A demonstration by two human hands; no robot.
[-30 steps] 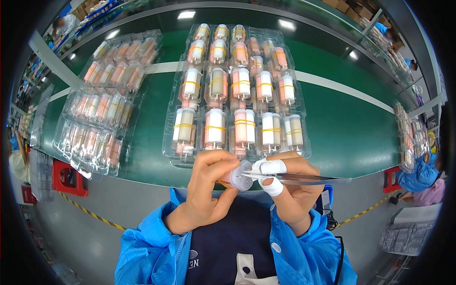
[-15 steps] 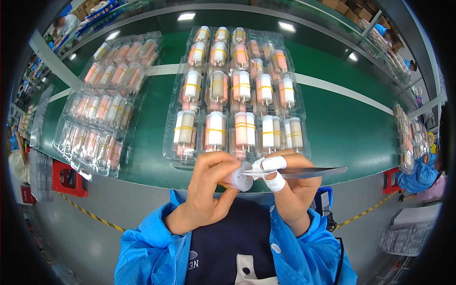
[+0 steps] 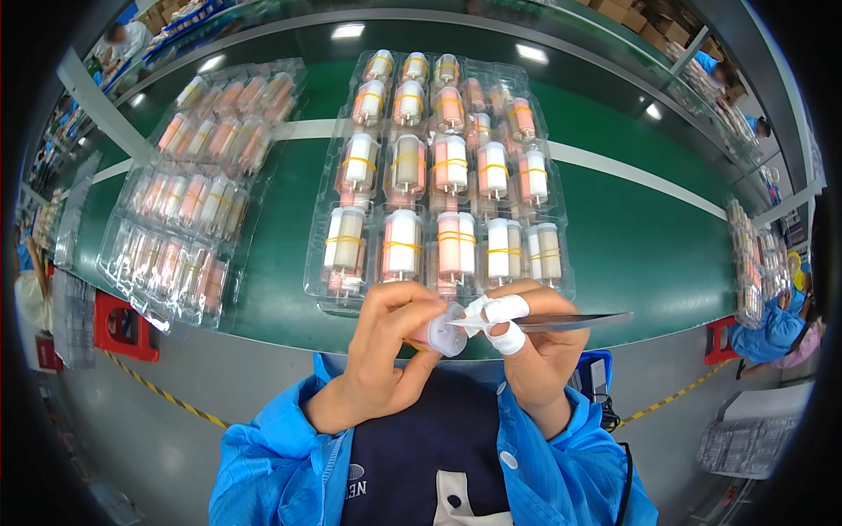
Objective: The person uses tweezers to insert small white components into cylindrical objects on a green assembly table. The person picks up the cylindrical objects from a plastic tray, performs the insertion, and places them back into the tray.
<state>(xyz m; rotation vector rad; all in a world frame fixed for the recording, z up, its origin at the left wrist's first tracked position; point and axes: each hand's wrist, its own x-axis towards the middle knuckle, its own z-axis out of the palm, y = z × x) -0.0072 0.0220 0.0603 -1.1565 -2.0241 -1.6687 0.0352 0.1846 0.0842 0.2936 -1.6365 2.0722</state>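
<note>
My left hand [image 3: 381, 351] is closed round a small cylinder [image 3: 448, 336], its translucent round end turned to the right and a pinkish side partly showing. Fingers with white tape wrapped round them mark my right hand [image 3: 545, 355], which pinches metal tweezers [image 3: 579, 321]. Their pointed end meets the cylinder's round face, though I cannot tell whether it presses in; the broad end sticks out to the right. Just beyond both hands, a clear plastic tray [image 3: 314, 273] bears rows of white, pink and grey cylinders [image 3: 402, 241], bundled with yellow bands.
A green worktop [image 3: 631, 245] spans the view. More filled trays stand at the left [image 3: 167, 294] and far right [image 3: 745, 263]. Red stools [image 3: 127, 329] sit by the near edge, and a blue bin [image 3: 596, 368] is beside my right arm. Other people work at the sides.
The tweezers have tilted slightly, with their tip still at the cylinder's round end. Both hands keep their grip, and the whole view has shifted a little.
</note>
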